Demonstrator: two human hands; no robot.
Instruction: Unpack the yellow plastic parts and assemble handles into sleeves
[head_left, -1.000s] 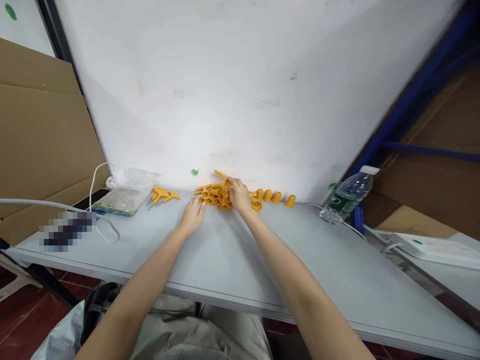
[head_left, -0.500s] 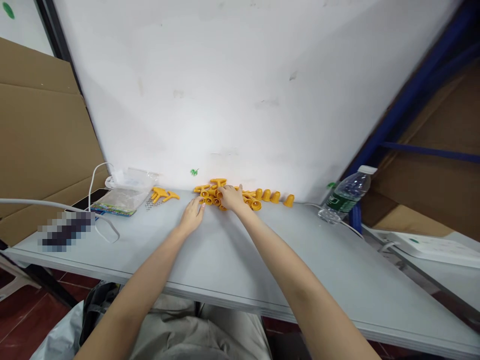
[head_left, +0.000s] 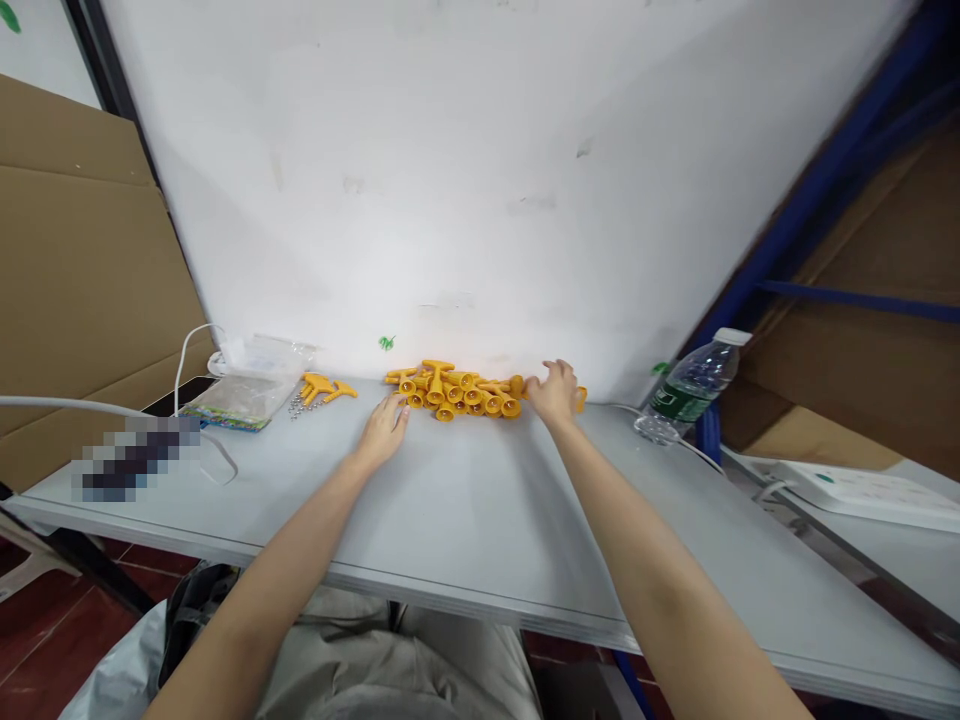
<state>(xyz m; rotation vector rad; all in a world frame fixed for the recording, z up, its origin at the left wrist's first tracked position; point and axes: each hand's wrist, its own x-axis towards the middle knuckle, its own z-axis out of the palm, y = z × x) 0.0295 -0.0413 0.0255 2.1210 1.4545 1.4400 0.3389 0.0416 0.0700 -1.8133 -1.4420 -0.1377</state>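
A pile of yellow plastic T-shaped pieces with hollow, cup-like ends point(head_left: 469, 397) lies against the white board. My left hand point(head_left: 384, 432) rests at the pile's left end, fingers stretched out and thumb apart, touching or nearly touching the nearest piece. Just right of the pile, my right hand point(head_left: 555, 393) is over the row of small yellow cups with its fingers spread. It hides most of that row; one yellow cup point(head_left: 581, 399) shows beyond the fingers. To the left lie a few yellow hand-shaped pieces point(head_left: 318, 385) with small metal chains point(head_left: 301, 404).
The white board point(head_left: 450, 200) rises behind the grey table point(head_left: 450, 510). A water bottle point(head_left: 690, 390) leans at the right, near a white power strip point(head_left: 870, 492). On the left are a clear plastic bag point(head_left: 259, 385), a white cable point(head_left: 75, 402) and a cardboard box point(head_left: 82, 260).
My right hand has moved right, from on top of the yellow pile to the row of cups, uncovering the pile's middle. My left hand has stayed in place.
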